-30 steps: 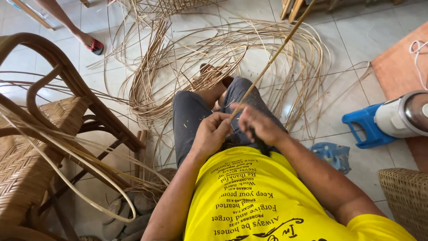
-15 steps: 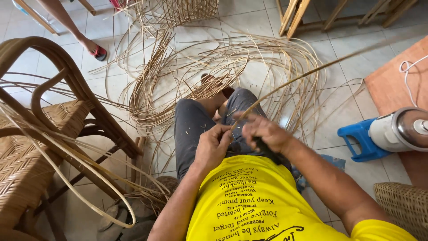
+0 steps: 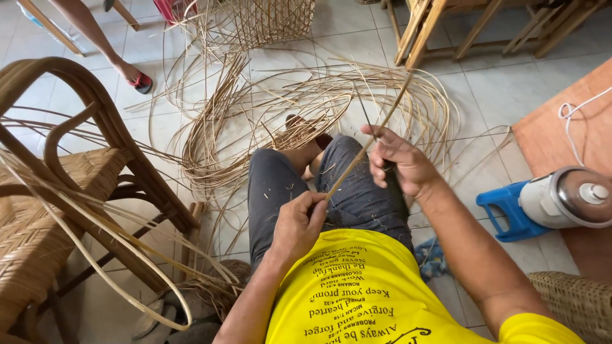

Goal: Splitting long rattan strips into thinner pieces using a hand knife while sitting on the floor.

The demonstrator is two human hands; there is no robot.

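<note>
I sit on the floor in a yellow shirt and grey trousers. My left hand (image 3: 298, 223) pinches the lower end of a thin rattan strip (image 3: 366, 145) above my lap. The strip slants up and to the right toward the coils on the floor. My right hand (image 3: 400, 160) is higher, against the strip, closed around a dark-handled tool (image 3: 395, 188). A thin dark blade seems to stick up from that fist. The two hands are about a hand's width apart.
A rattan chair (image 3: 95, 159) with a woven seat stands at my left. Loose rattan coils (image 3: 287, 102) cover the tiles ahead, with an open-weave basket (image 3: 255, 19) behind. Another person's sandalled foot (image 3: 137, 79) is at the far left. A blue-and-white machine (image 3: 542, 204), a wicker basket (image 3: 574, 306) and an orange board (image 3: 561, 127) are on the right.
My right hand has lifted away from the left, up along the strip; earlier both hands were together on my lap. The strip's free end has swung and now points steeply up.
</note>
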